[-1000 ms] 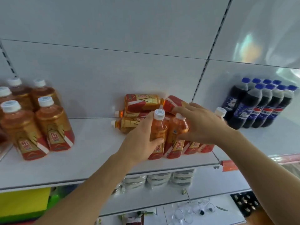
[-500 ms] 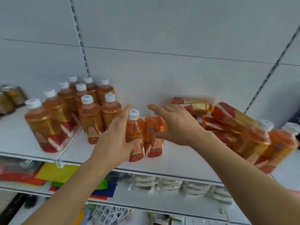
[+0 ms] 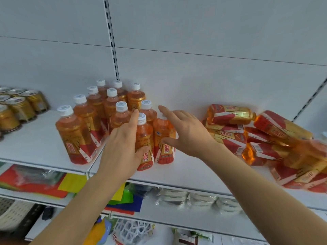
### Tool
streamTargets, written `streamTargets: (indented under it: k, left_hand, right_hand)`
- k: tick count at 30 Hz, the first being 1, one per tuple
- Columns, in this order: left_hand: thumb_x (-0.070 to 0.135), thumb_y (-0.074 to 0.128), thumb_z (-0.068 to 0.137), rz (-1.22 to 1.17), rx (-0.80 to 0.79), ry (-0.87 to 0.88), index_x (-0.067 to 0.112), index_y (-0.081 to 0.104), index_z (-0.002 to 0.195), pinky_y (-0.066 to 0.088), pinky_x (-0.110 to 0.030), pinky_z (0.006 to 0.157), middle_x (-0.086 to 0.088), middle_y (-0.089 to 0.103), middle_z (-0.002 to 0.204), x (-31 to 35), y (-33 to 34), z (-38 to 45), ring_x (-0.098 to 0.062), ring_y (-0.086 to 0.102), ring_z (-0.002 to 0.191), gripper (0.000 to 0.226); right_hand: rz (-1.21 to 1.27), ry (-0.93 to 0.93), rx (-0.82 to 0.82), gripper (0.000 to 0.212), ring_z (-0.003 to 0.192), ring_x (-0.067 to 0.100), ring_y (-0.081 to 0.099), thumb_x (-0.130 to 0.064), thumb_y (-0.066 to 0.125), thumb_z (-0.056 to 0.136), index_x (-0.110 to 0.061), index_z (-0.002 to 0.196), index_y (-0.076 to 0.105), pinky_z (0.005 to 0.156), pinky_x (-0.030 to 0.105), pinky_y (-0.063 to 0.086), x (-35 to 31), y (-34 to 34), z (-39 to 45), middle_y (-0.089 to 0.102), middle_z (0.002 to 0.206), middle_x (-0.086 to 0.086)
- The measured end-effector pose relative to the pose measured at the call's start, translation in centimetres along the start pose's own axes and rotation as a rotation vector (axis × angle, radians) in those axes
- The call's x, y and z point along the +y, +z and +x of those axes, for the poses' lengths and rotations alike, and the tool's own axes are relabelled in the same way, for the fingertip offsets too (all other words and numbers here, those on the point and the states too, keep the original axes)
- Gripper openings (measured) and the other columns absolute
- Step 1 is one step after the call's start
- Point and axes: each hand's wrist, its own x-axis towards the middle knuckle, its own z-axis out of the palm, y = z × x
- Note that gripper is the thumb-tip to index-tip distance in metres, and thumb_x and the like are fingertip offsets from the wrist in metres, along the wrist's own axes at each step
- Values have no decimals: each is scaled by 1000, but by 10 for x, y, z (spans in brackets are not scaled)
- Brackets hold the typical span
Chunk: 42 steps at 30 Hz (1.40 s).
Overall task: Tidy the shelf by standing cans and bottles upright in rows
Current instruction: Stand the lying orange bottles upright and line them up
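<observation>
Orange bottle (image 3: 144, 145) stands upright near the front edge of the white shelf (image 3: 185, 175), cap up, long axis vertical. Left hand (image 3: 123, 149) wraps it from the left, thumb across the label. Right hand (image 3: 185, 133) is spread, fingers straight, against the second upright bottle (image 3: 164, 138) just beside it. Toppled bottles (image 3: 230, 128) lie on their sides to the right, axes roughly horizontal.
</observation>
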Motion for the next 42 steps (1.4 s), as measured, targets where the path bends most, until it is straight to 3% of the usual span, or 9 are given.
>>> streamTargets:
  k: [3, 7, 10, 15, 22, 30, 37, 42]
  left_hand:
    - [42, 84, 85, -11, 10, 38, 32, 3, 166, 48, -50, 111, -5, 46, 156, -1, 2, -1, -30, 44, 142, 115]
    - [46, 80, 86, 27, 151, 98, 22, 13, 168, 37, -57, 120, -16, 29, 167, 3, 2, 0, -40, 30, 151, 109]
    - [42, 71, 95, -18, 269, 246, 12, 28, 164, 33, -55, 122, -19, 36, 163, 25, 3, 4, -40, 33, 150, 87]
    - [32, 62, 101, -11, 355, 448, 5, 41, 158, 36, -55, 119, -21, 50, 152, 84, 17, 26, -42, 44, 144, 66]
    - [41, 60, 94, -100, 88, 514, 6, 44, 153, 44, -54, 110, -15, 57, 141, 158, 83, 85, -39, 51, 133, 70]
    - [55, 59, 100, -21, -158, 426, 21, 25, 164, 31, -47, 125, -7, 41, 163, 220, 151, 144, -30, 35, 151, 81]
    - [64, 62, 93, 228, -237, 428, 26, 32, 159, 33, -55, 122, -3, 49, 156, 230, 195, 174, -30, 44, 144, 82]
    - [64, 66, 90, 309, -232, 487, 24, 42, 153, 40, -53, 114, -4, 51, 148, 231, 199, 186, -31, 47, 137, 79]
  right_hand:
    - [-19, 27, 5, 102, 145, 26, 45, -57, 73, 94, -31, 170, 9, 118, 44, 38, 3, 0, -7, 54, 153, 2]
    - [-42, 92, -18, 100, 158, 26, 26, -72, 55, 97, -35, 170, -3, 128, 47, 25, 16, -10, -26, 35, 170, 0]
    - [-51, 221, 5, 95, 162, 25, 18, -76, 47, 98, -37, 169, -2, 131, 51, 21, 34, -22, -42, 25, 175, -1]
    - [-160, 355, 28, 90, 162, 28, 17, -79, 34, 95, -33, 169, 11, 131, 51, 21, 79, -42, -75, 30, 173, 0]
    - [-335, 494, -48, 90, 165, 31, 2, -80, 33, 99, -31, 170, 5, 133, 51, 7, 133, -52, -100, 18, 177, 7]
    - [-456, 489, -111, 94, 164, 36, 7, -78, 36, 99, -27, 170, 2, 132, 55, 9, 191, -100, -104, 23, 174, 12]
    - [-440, 497, -182, 99, 164, 34, 7, -86, 36, 94, -31, 170, 4, 133, 53, 7, 219, -131, -109, 23, 175, 9]
    - [-348, 566, -217, 97, 162, 33, 16, -86, 38, 94, -32, 170, 11, 131, 53, 15, 243, -142, -113, 32, 172, 6]
